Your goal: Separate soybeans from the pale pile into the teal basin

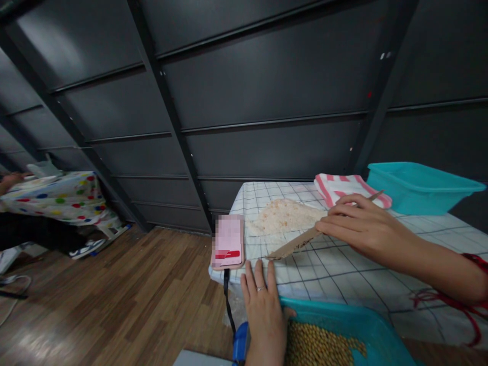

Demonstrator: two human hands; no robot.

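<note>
My right hand (pixel 362 223) grips a long strip of brown cardboard (pixel 295 245) that slants down to the left, its far end low over the checked tablecloth (pixel 328 269). Behind the strip lies a flat pile of pale, crumbly powder (pixel 285 216) with orange-brown bits in it. My left hand (pixel 263 310) lies at the table's front edge, fingers stretched out and a ring on one. Its thumb rests by the rim of a teal tub (pixel 328 306) that contains yellowish-brown beans (pixel 320 345). The left fingertips are just short of the cardboard's end.
A phone (pixel 229 241) lies on the table's left corner, a black cable (pixel 227 300) hanging below. A pink-and-white striped towel (pixel 339 188) and a second teal tub (pixel 423 188) stand at the back right. Dark wall panels rise behind. Far left, another person sits beside a dotted-cloth table (pixel 72 198).
</note>
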